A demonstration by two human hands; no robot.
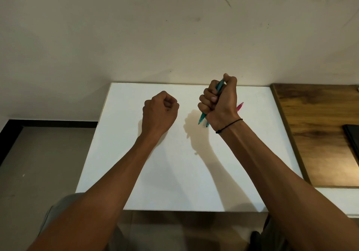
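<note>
The person's right hand (219, 103) is holding a small bunch of pens (202, 117) in a tight fist, hovering above the white table (155, 173) toward its 1 o'clock corner. The fingers are wrapping fully round the barrels. A green one is sticking out at the top of the fist and pointing down toward 7 o'clock below it, and a second tip is showing just beside it. A pink pen (240, 106) is poking out behind the wrist toward 2 o'clock. The left hand (160, 109) is curling into a fist over the table at about 11 o'clock, well apart from the pens, gripping nothing that shows.

The likely trouble is the pink pen. It is sitting at a different angle from the others, so any easing of the fist is probably going to let it slide out and roll toward the wooden top (310, 134) at 3 o'clock. Being closed, the left hand is not ready to catch anything.
</note>
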